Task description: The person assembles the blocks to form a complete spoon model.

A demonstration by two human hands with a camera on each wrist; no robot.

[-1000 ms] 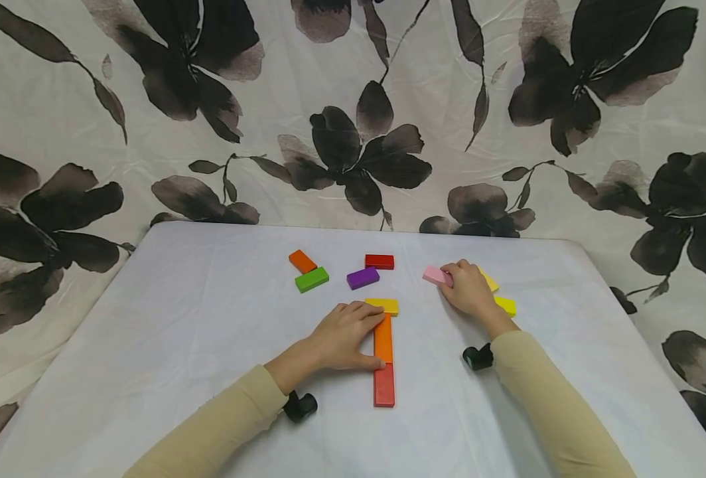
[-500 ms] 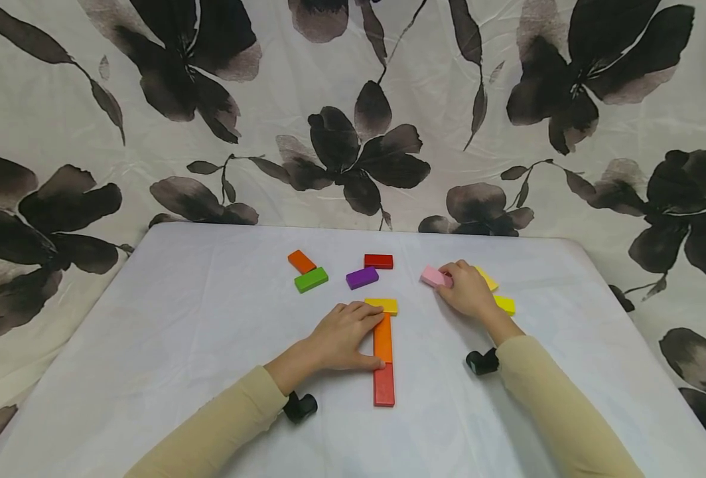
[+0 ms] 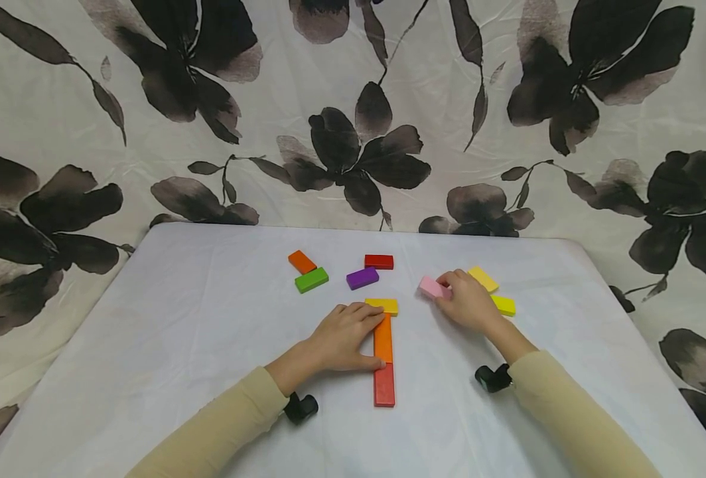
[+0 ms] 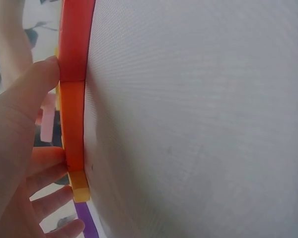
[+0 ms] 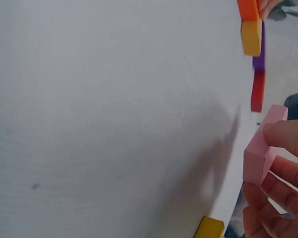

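Note:
My right hand point(image 3: 469, 300) pinches a pink block point(image 3: 433, 288) between thumb and fingers. In the right wrist view the pink block point(image 5: 263, 148) is tilted, and a shadow falls on the cloth beside it. My left hand point(image 3: 342, 337) rests on a column of blocks at mid-table, fingers spread and fairly straight. Its thumb touches the joint between the red block point(image 3: 384, 386) and the orange block point(image 3: 383, 340). The index fingertip lies where the orange block meets the yellow-orange block point(image 3: 389, 305), which lies crosswise at the top. The left wrist view shows thumb point(image 4: 50, 69) and fingers against these blocks.
Behind the column lie a purple block point(image 3: 362, 278) and a dark red block point(image 3: 379, 261). Further left are a green block point(image 3: 312, 280) and an orange-red block point(image 3: 302, 261). Two yellow blocks point(image 3: 504, 305) lie beside my right hand. White cloth point(image 3: 180, 318) covers the table; flowered fabric hangs behind.
My right hand has drawn slightly toward me with the pink block, which has shifted a little left and nearer. More of the yellow blocks shows. My left hand stays put.

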